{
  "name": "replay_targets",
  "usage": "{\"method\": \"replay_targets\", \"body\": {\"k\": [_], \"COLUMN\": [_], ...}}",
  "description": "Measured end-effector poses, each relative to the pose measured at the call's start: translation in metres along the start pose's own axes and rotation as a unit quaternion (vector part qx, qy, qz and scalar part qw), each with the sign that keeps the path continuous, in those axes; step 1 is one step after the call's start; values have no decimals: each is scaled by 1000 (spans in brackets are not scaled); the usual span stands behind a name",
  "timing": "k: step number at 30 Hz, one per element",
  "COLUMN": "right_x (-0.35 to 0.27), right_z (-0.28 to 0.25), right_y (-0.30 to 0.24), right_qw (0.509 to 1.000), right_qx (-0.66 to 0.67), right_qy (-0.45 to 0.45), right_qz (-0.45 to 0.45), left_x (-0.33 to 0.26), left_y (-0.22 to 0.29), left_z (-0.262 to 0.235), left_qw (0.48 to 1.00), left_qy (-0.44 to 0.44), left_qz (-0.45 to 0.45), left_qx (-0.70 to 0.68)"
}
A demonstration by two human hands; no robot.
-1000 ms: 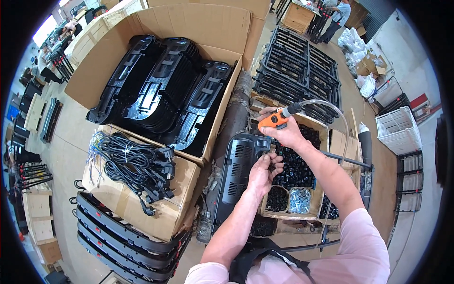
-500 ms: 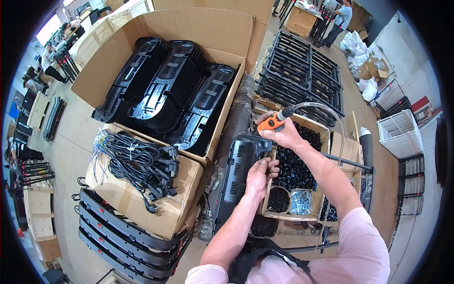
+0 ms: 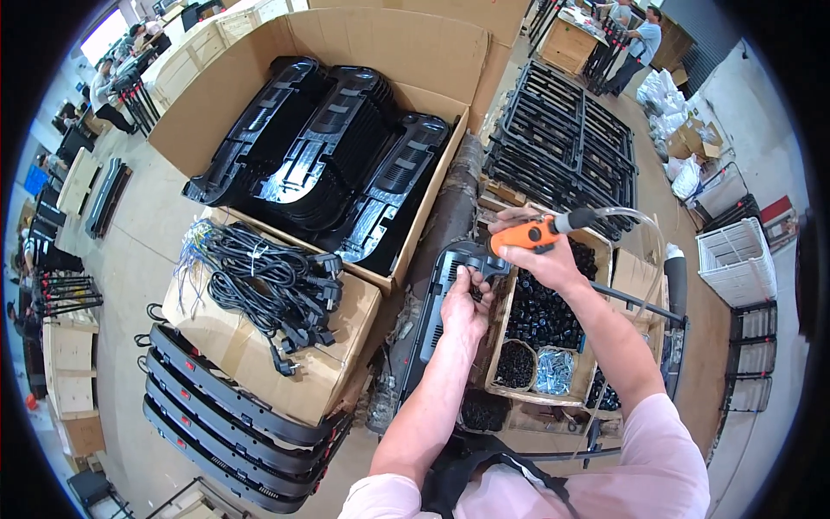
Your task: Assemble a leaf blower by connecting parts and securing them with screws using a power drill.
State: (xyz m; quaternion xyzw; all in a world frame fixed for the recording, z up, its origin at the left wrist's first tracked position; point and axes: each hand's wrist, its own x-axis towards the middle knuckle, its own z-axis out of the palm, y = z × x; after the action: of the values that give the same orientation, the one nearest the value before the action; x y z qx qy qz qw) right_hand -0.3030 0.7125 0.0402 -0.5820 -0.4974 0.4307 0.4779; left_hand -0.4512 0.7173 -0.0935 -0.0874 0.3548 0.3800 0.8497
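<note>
Right hand grips orange tool, any lettering too small to read.

the left head-worn fisheye camera is looking steeply down from the person's head and facing forward, taking in the left hand and right hand close below while bending the farther workshop floor toward its rim.

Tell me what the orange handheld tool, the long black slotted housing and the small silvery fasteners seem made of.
Orange tool: probably hard plastic, smooth, judging by its even colour.
Black housing: likely moulded plastic, satin, given soft highlights and clean slots.
Silvery fasteners: apparently bright metal, from their sharp glints.
</note>
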Motion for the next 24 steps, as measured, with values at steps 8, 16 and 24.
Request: {"method": "replay_targets", "body": {"k": [8, 16, 24], "right_x": [-17, -18, -19], "right_z": [13, 25, 37], "right_y": [-13, -16, -16], "right_qw": [999, 999, 998], "right_qx": [10, -14, -45], "right_qy": [-43, -52, -51], "right_qz": [3, 3, -8], "left_x": [11, 5, -5], "left_y": [9, 19, 24], "left_z": [-4, -10, -12], "left_qw": [993, 991, 989], "left_qy": [-29, -40, -60], "left_qz": [-1, -28, -37], "left_qx": [-118, -128, -134]}}
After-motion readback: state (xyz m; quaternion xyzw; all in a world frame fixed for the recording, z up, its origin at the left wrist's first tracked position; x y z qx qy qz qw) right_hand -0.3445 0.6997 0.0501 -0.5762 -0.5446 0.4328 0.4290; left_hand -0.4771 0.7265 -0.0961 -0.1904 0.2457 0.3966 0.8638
